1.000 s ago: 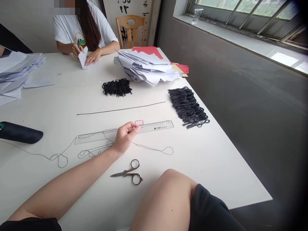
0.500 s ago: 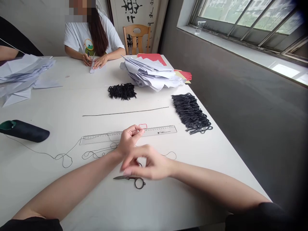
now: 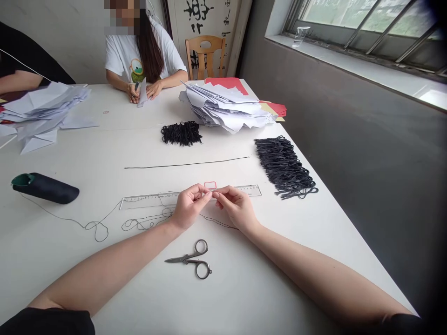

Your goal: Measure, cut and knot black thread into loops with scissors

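Over a clear ruler [image 3: 148, 201], my left hand [image 3: 191, 204] and my right hand [image 3: 237, 207] meet fingertip to fingertip. Both are pinched on dark thread, though the bit between the fingertips is barely visible. Loose thread [image 3: 139, 223] lies in loops left of my hands and runs to a dark spool [image 3: 52, 188] lying on its side. A red outlined rectangle [image 3: 210, 185] shows just beyond my fingertips. Nearer to me, metal scissors [image 3: 188, 259] lie slightly open. A straight length of dark cord [image 3: 188, 164] stretches across the table beyond the ruler.
Bundled black loops lie in a small pile [image 3: 181, 133] and a larger one [image 3: 284, 165] by the right edge. Paper stacks stand at back centre [image 3: 226, 109] and left [image 3: 52, 104]. A person [image 3: 146, 60] sits opposite holding a pen; another person's arm [image 3: 21, 81] is at far left.
My right hand has moved up and away from above the scissors to meet my left fingertips. The scissors are now fully visible. The whole view has shifted slightly.
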Available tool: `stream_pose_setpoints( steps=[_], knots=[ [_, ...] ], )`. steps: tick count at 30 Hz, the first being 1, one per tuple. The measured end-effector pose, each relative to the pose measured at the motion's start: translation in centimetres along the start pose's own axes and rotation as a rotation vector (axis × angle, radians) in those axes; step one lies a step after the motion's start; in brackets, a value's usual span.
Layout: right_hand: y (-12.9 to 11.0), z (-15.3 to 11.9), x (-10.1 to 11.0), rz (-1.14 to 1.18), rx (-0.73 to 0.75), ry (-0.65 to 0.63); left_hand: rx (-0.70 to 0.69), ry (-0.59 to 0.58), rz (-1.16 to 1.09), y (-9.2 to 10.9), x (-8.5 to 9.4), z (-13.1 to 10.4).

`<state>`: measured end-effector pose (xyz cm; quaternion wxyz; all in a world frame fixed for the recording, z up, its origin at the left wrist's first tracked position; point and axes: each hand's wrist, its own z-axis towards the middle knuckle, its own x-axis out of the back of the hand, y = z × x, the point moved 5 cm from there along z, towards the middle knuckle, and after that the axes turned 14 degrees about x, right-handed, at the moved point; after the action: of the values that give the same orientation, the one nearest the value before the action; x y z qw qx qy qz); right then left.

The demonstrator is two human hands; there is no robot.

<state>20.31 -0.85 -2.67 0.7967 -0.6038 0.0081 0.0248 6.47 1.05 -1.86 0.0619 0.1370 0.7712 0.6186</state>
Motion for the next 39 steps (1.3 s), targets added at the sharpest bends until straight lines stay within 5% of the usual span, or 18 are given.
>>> stream_pose_setpoints(
  steps=[18, 39],
  knots=[
    [-0.04, 0.14, 0.17, 0.067, -0.076, -0.096, 0.125, -0.003, -0.074, -0.09, 0.16, 0.12],
    [-0.14, 0.02, 0.22, 0.085, -0.146, -0.097, 0.072, 0.007, -0.028, -0.32, 0.30, 0.17]
  ],
)
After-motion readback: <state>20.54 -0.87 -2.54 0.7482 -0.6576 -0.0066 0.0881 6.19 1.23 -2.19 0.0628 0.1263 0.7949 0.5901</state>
